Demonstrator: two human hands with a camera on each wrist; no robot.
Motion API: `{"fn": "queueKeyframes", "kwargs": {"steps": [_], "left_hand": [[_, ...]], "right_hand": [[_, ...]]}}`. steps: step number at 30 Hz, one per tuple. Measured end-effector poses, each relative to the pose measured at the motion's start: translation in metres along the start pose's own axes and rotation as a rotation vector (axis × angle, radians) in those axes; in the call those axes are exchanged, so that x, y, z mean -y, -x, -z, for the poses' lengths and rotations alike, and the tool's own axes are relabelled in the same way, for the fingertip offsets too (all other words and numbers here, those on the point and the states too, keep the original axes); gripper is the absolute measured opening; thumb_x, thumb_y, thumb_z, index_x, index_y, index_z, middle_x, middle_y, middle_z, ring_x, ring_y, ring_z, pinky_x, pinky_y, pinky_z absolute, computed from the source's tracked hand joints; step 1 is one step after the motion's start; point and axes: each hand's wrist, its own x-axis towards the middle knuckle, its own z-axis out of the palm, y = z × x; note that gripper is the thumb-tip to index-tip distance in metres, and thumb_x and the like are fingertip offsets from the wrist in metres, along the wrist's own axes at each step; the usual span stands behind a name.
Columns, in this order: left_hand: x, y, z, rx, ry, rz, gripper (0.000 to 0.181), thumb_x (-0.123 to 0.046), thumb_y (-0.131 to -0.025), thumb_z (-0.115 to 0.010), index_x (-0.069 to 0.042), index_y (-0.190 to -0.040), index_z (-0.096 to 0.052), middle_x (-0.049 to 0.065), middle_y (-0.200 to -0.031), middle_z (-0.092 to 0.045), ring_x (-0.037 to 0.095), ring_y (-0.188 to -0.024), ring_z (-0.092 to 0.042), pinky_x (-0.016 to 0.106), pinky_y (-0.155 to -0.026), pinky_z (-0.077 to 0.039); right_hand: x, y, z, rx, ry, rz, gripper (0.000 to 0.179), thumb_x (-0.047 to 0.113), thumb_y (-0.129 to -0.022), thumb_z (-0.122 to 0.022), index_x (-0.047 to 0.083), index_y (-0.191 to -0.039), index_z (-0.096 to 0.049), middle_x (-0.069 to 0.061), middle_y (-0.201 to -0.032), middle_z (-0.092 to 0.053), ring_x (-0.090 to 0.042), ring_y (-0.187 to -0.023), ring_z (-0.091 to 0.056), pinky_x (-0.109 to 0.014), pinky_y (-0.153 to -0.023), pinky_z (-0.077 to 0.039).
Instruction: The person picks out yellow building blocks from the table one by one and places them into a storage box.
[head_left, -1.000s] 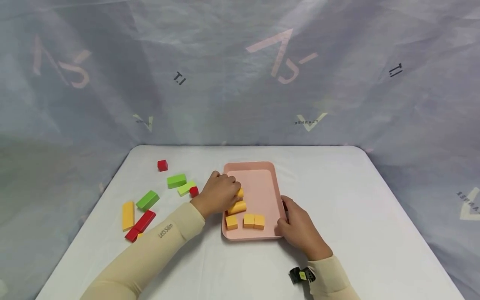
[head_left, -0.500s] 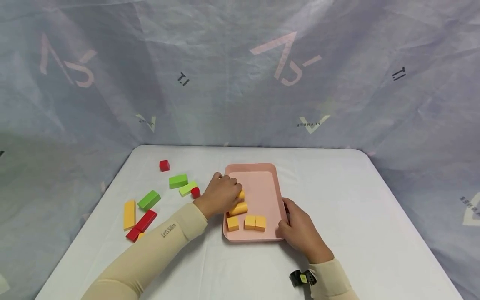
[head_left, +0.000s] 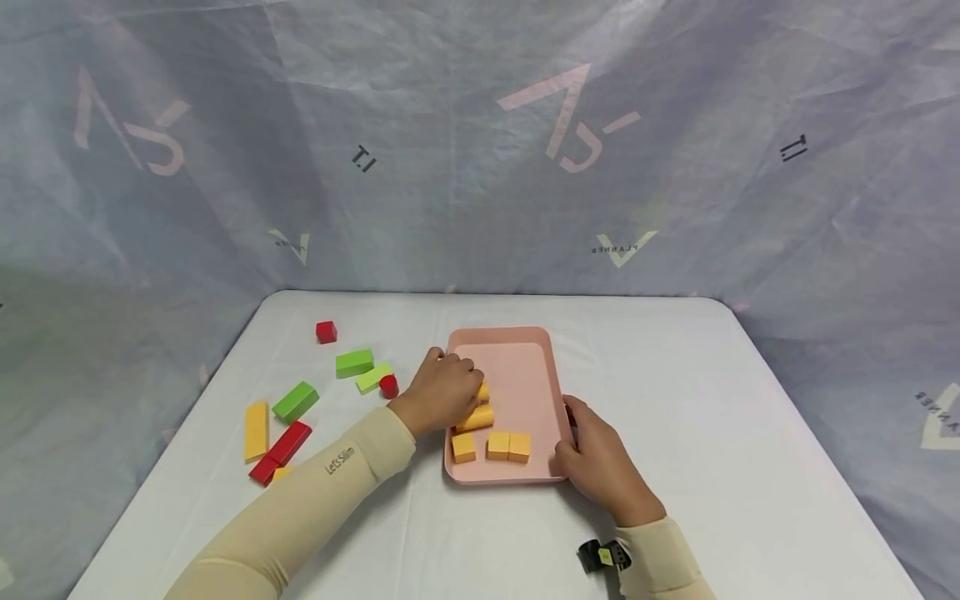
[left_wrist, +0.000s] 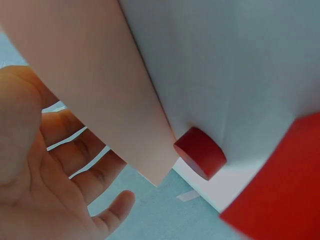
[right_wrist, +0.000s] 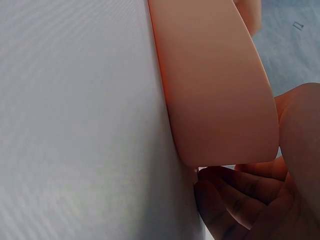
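Observation:
A shallow pink tray point(head_left: 525, 367) lies on the white table with several yellow blocks in it. My left hand point(head_left: 442, 390) reaches over the tray's left wall, its fingers bent around a yellow block point(head_left: 484, 391) that is mostly hidden. Just nearer lies a yellow rounded block point(head_left: 477, 417). Three yellow cubes, one of them this cube point(head_left: 464, 448), sit at the tray's front. My right hand point(head_left: 600, 458) grips the right wall near the front corner, thumb at the rim; in the right wrist view its fingers point(right_wrist: 250, 195) curl against the outside of the tray.
Left of the tray lie a red cylinder point(head_left: 388, 386), a light green block point(head_left: 373, 378), green blocks point(head_left: 354, 362), a red cube point(head_left: 326, 332), red blocks point(head_left: 288, 442) and a yellow block point(head_left: 257, 432). A grey cloth point(head_left: 480, 167) hangs behind the table.
The whole view shifts slightly with the head. Both hands keep their places at the tray, and the blocks stay where they were.

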Motion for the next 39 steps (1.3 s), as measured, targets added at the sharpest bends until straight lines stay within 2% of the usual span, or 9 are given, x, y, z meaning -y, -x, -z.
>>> {"fn": "queueKeyframes", "kwargs": {"steps": [8, 17, 27, 32, 39], "left_hand": [[-0.002, 0.000, 0.005, 0.012, 0.012, 0.005, 0.024, -0.040, -0.095, -0.072, -0.019, -0.106, -0.075, -0.002, -0.097, -0.070, 0.020, -0.091, -0.065, 0.050, -0.097, -0.043], [-0.001, -0.002, 0.003, 0.017, 0.032, 0.011, 0.021, -0.039, -0.096, -0.072, -0.019, -0.102, -0.075, -0.002, -0.094, -0.069, 0.020, -0.088, -0.065, 0.051, -0.097, -0.044], [0.001, -0.002, 0.005, 0.039, 0.044, 0.031, 0.024, -0.040, -0.094, -0.073, -0.019, -0.106, -0.076, -0.002, -0.099, -0.070, 0.020, -0.094, -0.065, 0.055, -0.104, -0.041], [0.003, -0.002, 0.007, 0.035, 0.047, 0.034, 0.024, -0.041, -0.095, -0.071, -0.019, -0.104, -0.075, -0.002, -0.099, -0.070, 0.021, -0.093, -0.066, 0.055, -0.102, -0.042], [0.004, 0.001, 0.011, 0.041, 0.057, 0.037, 0.029, -0.044, -0.096, -0.070, -0.018, -0.109, -0.076, -0.001, -0.103, -0.069, 0.020, -0.093, -0.063, 0.050, -0.096, -0.044]], "right_hand": [[0.000, 0.000, 0.001, 0.003, 0.005, 0.001, 0.069, 0.009, -0.087, -0.055, 0.008, -0.155, -0.041, -0.009, -0.145, -0.059, -0.025, -0.132, -0.058, -0.050, -0.108, -0.049], [0.001, 0.000, 0.001, 0.003, -0.001, -0.003, 0.068, 0.009, -0.088, -0.054, 0.008, -0.155, -0.041, -0.009, -0.145, -0.060, -0.025, -0.133, -0.058, -0.050, -0.109, -0.048], [0.001, 0.000, 0.001, 0.002, 0.000, -0.007, 0.068, 0.010, -0.088, -0.055, 0.008, -0.155, -0.041, -0.009, -0.145, -0.060, -0.025, -0.133, -0.058, -0.050, -0.109, -0.048], [0.001, 0.001, 0.000, 0.000, -0.001, -0.002, 0.068, 0.010, -0.089, -0.055, 0.007, -0.155, -0.040, -0.010, -0.145, -0.059, -0.025, -0.133, -0.058, -0.050, -0.109, -0.048], [0.001, 0.001, 0.000, -0.001, -0.010, -0.001, 0.068, 0.009, -0.089, -0.055, 0.008, -0.155, -0.041, -0.009, -0.146, -0.058, -0.025, -0.133, -0.058, -0.051, -0.109, -0.048]]}}
